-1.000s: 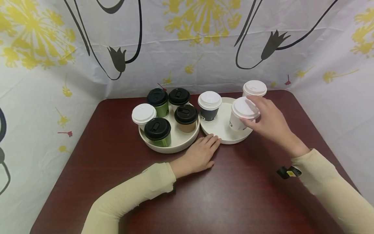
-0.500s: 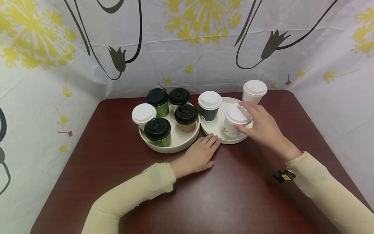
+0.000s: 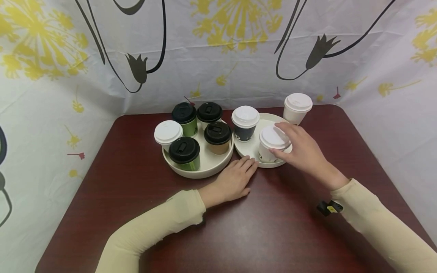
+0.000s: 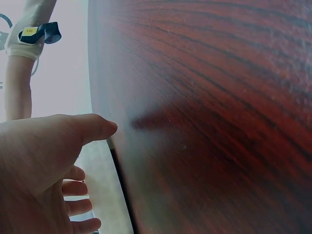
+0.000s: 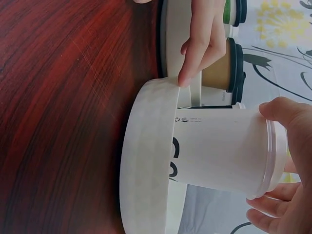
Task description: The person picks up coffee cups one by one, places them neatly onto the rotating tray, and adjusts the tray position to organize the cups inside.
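Observation:
My right hand [image 3: 302, 149] grips a white paper coffee cup [image 5: 219, 151] by its white lid, thumb on one side and fingers on the other. The cup stands upright within the rim of the right round tray [image 5: 148, 161], near its front. My left hand [image 3: 233, 180] lies with straight fingers at that tray's front left rim; in the left wrist view its thumb points out over the table. A dark grey cup with a white lid [image 3: 244, 123] stands at the back left of the same tray.
The left round tray [image 3: 208, 172] holds several lidded cups: green ones [image 3: 186, 156], a brown one [image 3: 217, 138], and a white-lidded one [image 3: 168, 132]. A tall white cup [image 3: 297, 108] stands behind the right tray. A patterned cloth [image 3: 225, 64] hangs behind the dark red table [image 3: 266, 227].
My right hand has brought the white cup leftward, toward me and down, to the front of the right tray. The left hand stays in place.

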Demonstrator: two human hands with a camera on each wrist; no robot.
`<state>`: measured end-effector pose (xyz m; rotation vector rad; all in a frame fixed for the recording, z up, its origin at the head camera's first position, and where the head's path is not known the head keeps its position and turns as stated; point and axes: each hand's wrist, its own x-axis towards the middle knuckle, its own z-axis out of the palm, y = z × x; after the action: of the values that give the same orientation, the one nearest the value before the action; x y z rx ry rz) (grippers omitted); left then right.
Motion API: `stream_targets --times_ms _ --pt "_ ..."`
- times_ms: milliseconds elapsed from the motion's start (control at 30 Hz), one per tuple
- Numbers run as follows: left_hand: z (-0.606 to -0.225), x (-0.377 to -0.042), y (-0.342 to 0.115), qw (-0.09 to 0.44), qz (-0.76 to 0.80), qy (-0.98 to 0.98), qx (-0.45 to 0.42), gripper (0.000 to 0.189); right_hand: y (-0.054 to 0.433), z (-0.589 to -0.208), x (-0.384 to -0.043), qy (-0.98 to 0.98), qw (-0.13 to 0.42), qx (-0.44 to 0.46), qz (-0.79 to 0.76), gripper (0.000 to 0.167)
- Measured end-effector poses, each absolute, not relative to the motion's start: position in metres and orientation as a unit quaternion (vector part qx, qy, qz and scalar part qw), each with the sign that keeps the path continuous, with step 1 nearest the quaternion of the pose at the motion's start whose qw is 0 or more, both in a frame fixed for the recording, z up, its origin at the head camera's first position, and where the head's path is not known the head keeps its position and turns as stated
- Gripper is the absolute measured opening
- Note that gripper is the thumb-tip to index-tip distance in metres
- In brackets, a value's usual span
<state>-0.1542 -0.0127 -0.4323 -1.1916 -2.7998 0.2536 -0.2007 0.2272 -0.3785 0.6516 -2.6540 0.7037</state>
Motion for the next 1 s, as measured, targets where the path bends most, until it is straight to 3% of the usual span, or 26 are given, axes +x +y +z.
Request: stream_targets --times_ms 1000 --pt "-0.4343 -0.1546 -0.0141 0.054 0.077 -0.915 -0.393 0.089 0.2255 -0.3792 -0.196 -0.933 0.166 0.246 0.205 0.078"
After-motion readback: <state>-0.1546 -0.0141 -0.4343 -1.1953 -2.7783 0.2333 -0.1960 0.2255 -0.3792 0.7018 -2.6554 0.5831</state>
